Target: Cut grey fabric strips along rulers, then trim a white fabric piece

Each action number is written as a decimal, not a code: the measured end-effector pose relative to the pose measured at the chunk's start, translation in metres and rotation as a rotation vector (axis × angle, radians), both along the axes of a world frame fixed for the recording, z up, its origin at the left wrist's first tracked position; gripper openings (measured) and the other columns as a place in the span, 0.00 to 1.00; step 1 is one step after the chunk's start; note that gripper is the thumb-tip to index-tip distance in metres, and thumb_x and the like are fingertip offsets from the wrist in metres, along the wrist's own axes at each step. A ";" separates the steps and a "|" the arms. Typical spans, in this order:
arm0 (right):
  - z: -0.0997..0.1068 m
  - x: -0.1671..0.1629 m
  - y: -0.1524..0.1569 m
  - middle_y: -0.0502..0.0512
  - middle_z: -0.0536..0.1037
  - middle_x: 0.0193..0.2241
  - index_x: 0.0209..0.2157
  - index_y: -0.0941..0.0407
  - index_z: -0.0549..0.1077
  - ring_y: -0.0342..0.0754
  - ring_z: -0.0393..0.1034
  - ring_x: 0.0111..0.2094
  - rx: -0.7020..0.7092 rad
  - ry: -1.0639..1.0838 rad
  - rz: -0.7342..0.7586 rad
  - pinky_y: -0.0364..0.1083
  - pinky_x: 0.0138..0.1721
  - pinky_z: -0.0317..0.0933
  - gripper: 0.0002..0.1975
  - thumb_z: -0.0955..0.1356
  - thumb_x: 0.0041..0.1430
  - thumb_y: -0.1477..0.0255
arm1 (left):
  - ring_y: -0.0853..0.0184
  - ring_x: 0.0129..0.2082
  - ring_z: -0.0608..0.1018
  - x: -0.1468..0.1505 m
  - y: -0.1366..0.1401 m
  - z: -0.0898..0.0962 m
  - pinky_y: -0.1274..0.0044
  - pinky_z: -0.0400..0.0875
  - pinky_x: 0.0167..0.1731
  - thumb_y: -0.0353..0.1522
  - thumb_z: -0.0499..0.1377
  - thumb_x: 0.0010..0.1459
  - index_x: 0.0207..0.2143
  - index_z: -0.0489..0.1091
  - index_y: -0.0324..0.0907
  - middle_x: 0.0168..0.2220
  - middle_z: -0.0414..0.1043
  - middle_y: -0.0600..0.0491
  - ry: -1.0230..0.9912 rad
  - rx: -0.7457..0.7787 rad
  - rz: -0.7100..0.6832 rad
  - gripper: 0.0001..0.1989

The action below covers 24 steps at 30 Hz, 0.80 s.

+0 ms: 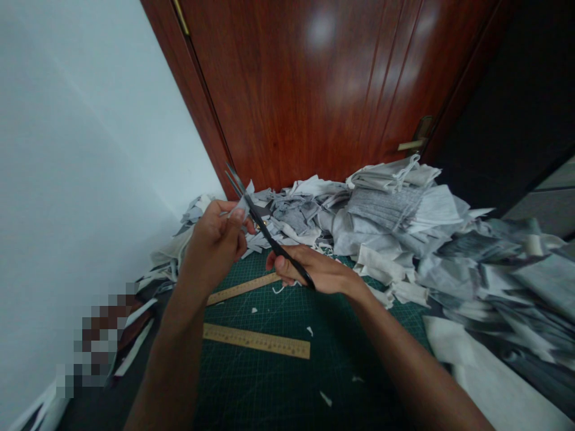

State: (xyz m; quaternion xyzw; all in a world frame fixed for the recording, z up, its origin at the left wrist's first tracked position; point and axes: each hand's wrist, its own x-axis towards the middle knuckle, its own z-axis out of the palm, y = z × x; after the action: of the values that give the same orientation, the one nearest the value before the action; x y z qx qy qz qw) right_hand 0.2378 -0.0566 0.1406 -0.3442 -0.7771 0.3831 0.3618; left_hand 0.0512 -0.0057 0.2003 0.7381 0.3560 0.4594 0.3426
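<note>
My left hand (218,238) pinches a small piece of whitish fabric (243,207) between thumb and fingers, raised above the work surface. In my right hand (309,267) is a pair of black scissors (265,230), pointing up and to the left. The scissor blades are slightly apart and cross at the fabric piece; whether they touch it I cannot tell. Below both hands lies a green cutting mat (251,383) with a printed grid. One wooden ruler (256,341) rests on the mat, and a second ruler (242,290) lies behind it, partly hidden by my hands.
Heaps of grey and white fabric scraps (305,209) line the back of the mat. A folded, tied bundle (404,203) sits at the back right, with more cloth (503,287) along the right side. A wooden door (291,90) and a white wall (90,149) stand close by.
</note>
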 end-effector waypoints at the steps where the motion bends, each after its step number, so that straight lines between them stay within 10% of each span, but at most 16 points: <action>1: 0.000 -0.001 0.000 0.47 0.64 0.25 0.31 0.56 0.66 0.42 0.58 0.27 -0.008 0.013 -0.002 0.44 0.29 0.54 0.34 0.53 0.63 0.38 | 0.78 0.11 0.63 0.000 0.000 0.000 0.82 0.51 0.10 0.36 0.55 0.66 0.38 0.62 0.44 0.27 0.70 0.58 -0.010 -0.005 0.002 0.06; 14: 0.017 0.042 -0.009 0.45 0.67 0.24 0.32 0.58 0.72 0.40 0.59 0.25 -0.091 -0.157 -0.077 0.41 0.25 0.52 0.22 0.69 0.59 0.50 | 0.79 0.10 0.64 -0.003 -0.007 0.014 0.82 0.51 0.09 0.35 0.64 0.59 0.35 0.70 0.41 0.29 0.79 0.52 -0.040 -0.042 0.144 0.08; 24: 0.020 0.045 -0.013 0.45 0.69 0.24 0.33 0.58 0.74 0.39 0.62 0.25 -0.110 -0.155 -0.063 0.41 0.24 0.53 0.19 0.71 0.58 0.54 | 0.77 0.12 0.63 0.002 -0.014 0.018 0.82 0.49 0.13 0.30 0.65 0.57 0.30 0.71 0.40 0.13 0.65 0.62 -0.180 0.015 0.217 0.05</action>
State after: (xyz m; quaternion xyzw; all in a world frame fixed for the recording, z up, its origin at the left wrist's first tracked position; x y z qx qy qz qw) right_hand 0.2829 -0.0694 0.1609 -0.4165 -0.7693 0.3857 0.2930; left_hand 0.0534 -0.0199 0.2179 0.6536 0.3981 0.5608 0.3160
